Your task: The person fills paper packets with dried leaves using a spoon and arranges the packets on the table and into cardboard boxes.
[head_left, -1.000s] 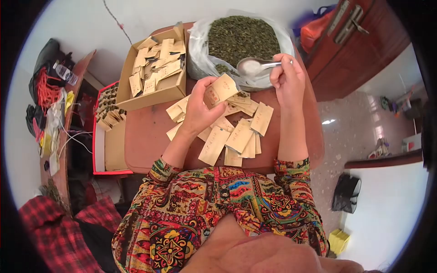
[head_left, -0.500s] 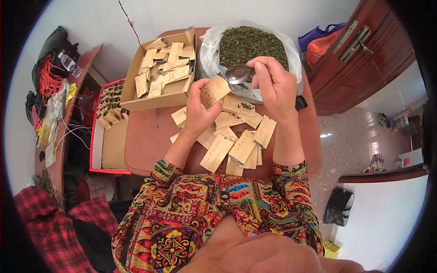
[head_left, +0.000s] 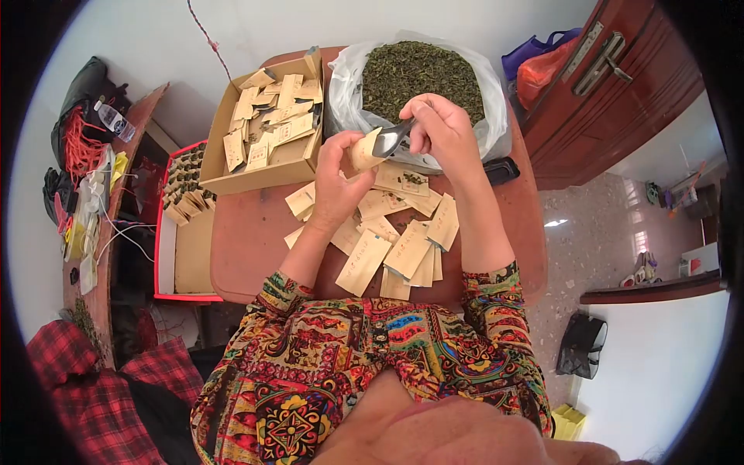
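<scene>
My left hand (head_left: 338,184) grips a small tan paper packet (head_left: 363,153), its opened mouth facing up and to the right. Between the fingers of my right hand (head_left: 446,133) is a dark, shiny spoon (head_left: 401,133), its bowl tipped into the packet's mouth. What lies inside the packet is hidden. Just behind both hands, dried green leaves (head_left: 422,81) fill a white plastic bag (head_left: 346,101). Several flat tan packets (head_left: 408,249) are spread below my hands, and some loose leaves (head_left: 413,177) rest on one of them.
A cardboard box (head_left: 260,180) holding more packets stands on the reddish table (head_left: 248,256), left of the bag. Farther left, a red-edged box (head_left: 194,256) has rows of packets. A black phone-like object (head_left: 501,170) lies at the table's right edge, near a red door (head_left: 620,101).
My right hand has brought the spoon left and tilted it into the packet's mouth. The packet has turned more upright in my left hand. The whole view has shifted slightly.
</scene>
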Demonstrator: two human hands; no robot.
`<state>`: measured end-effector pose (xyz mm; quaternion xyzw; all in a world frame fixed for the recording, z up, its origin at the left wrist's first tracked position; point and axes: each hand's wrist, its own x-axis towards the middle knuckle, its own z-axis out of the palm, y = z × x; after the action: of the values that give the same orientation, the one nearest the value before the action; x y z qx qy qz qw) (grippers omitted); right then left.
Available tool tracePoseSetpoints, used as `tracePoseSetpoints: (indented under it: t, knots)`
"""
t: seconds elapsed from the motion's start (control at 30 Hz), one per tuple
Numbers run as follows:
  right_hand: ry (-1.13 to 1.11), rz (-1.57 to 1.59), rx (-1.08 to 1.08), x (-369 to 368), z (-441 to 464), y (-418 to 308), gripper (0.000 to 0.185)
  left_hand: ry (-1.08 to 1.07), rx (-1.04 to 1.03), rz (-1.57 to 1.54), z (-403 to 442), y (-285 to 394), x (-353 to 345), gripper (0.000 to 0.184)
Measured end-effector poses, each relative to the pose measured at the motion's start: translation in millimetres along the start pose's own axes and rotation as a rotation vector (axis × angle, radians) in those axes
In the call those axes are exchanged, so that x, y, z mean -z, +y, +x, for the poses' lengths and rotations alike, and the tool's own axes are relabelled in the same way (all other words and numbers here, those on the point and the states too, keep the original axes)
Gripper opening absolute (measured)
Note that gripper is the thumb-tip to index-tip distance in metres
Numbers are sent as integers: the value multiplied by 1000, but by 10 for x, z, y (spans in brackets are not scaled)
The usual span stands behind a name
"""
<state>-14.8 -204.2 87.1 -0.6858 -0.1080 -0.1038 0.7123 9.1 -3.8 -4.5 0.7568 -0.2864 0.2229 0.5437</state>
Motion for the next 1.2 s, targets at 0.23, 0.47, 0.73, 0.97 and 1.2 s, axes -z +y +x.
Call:
tracePoseSetpoints:
  t: [0.23, 0.47, 0.73, 0.97, 1.2]
  knots:
    - [25, -260, 186, -79, -89, -105, 25, -57, 205, -14, 64, 171, 133, 55]
    - [63, -203, 143, -28, -73, -86, 24, -117, 212, -185, 12, 11, 124, 54]
    - [-30, -182, 73, 38, -52, -90, 25, -140, 295, -331, -20, -9, 49, 52]
    - [65, -649, 373, -86, -242, -283, 24, -123, 385, -311, -26, 45, -26, 47]
    - [-24, -738, 398, -74, -206, -195, 23, -153, 341, -201, -13, 143, -18, 46]
